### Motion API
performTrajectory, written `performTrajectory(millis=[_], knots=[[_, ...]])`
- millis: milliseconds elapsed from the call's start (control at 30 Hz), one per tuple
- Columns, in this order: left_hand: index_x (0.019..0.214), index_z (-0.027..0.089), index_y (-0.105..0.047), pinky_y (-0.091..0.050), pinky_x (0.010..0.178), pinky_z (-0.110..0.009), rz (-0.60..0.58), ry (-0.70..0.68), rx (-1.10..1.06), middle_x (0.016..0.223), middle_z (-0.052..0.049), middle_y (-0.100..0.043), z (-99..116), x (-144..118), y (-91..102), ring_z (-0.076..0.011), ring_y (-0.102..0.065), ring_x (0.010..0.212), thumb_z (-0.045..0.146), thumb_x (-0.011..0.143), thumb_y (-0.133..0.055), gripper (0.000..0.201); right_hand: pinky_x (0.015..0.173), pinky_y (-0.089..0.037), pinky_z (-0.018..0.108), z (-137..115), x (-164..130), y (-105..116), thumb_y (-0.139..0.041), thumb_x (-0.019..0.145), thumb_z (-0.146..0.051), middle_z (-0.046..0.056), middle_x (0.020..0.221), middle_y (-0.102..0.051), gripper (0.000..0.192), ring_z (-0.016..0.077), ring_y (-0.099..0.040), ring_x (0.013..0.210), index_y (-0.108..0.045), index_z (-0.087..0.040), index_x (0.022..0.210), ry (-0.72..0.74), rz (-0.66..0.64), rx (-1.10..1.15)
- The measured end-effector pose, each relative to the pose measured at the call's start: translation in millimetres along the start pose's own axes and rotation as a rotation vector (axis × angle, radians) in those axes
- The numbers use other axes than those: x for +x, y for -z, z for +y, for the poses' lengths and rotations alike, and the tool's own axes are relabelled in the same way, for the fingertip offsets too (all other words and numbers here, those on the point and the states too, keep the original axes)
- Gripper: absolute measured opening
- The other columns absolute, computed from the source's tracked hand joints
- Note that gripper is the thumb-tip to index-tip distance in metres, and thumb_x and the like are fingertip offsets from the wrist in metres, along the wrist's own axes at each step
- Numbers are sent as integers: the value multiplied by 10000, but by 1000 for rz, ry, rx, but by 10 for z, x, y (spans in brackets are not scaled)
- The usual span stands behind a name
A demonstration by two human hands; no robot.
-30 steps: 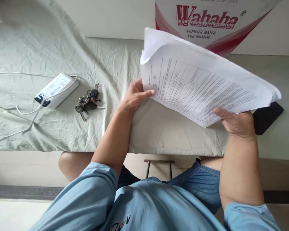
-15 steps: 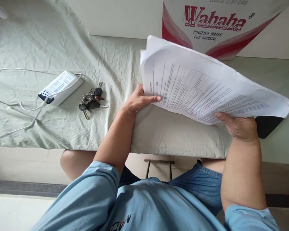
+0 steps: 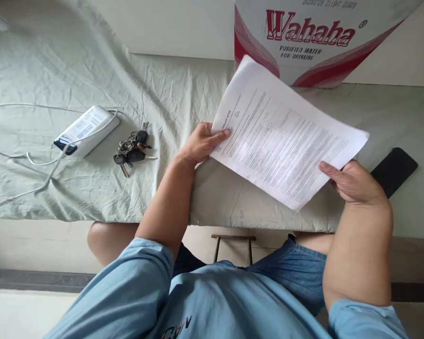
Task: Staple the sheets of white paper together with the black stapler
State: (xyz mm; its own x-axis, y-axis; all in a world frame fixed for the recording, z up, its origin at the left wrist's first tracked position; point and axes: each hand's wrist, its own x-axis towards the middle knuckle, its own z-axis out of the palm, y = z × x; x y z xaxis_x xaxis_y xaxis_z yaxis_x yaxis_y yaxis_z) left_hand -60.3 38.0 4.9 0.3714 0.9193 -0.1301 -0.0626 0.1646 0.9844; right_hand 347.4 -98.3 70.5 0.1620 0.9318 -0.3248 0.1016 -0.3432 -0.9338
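A stack of printed paper sheets [image 3: 279, 136] is held tilted above the cloth-covered table, its text side facing me. My left hand [image 3: 204, 142] grips its left edge, thumb on top and fingers hidden underneath. At the lower right corner, my right hand [image 3: 356, 181] clasps the sheets the same way, thumb over the print. A black phone [image 3: 395, 172] lies on the table just to the right of my right hand, partly covered by it.
A Wahaha water carton [image 3: 314, 42] stands at the back against the wall. To the left, a bunch of keys [image 3: 134, 148] and a white box-shaped device [image 3: 88, 129] with a white cable [image 3: 53, 169] rest on the wrinkled green tablecloth [image 3: 176, 94]. Below is a small stool [image 3: 233, 238].
The sheets have swung from a wide, fanned-out spread into a flatter, more compact stack between my hands. Their right end has drawn in leftward, uncovering more of the phone.
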Motion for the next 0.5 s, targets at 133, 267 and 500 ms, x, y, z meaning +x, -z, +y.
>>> performTrajectory(millis=[133,267,500], knots=[[908,152,-867,-681,601,-311,-163,159,165,890,-123,-874,225,-52,-103,-230,-810,706,774,737,-1071,677,1322,-619,602,-101,25,57,-1186,575,-604,58,1186,-918,737,371,-851,1254,-899,-299,1181,-11,130,43],[949,159,-893,-687,628,-291,-298,173,279,918,-105,-890,506,-89,-163,-229,-824,749,696,867,-1004,554,1300,-640,584,-155,-56,220,-1221,526,-508,89,1450,-889,972,405,-797,1424,-876,-351,1421,-74,-69,-101],[748,156,-866,-582,530,-258,-537,228,442,736,-76,-812,901,-98,-134,-199,-750,601,519,855,-1008,404,1277,-652,532,-135,-66,305,-1114,762,-644,129,1578,-838,1017,371,-764,1548,-717,-450,1678,118,-325,70]])
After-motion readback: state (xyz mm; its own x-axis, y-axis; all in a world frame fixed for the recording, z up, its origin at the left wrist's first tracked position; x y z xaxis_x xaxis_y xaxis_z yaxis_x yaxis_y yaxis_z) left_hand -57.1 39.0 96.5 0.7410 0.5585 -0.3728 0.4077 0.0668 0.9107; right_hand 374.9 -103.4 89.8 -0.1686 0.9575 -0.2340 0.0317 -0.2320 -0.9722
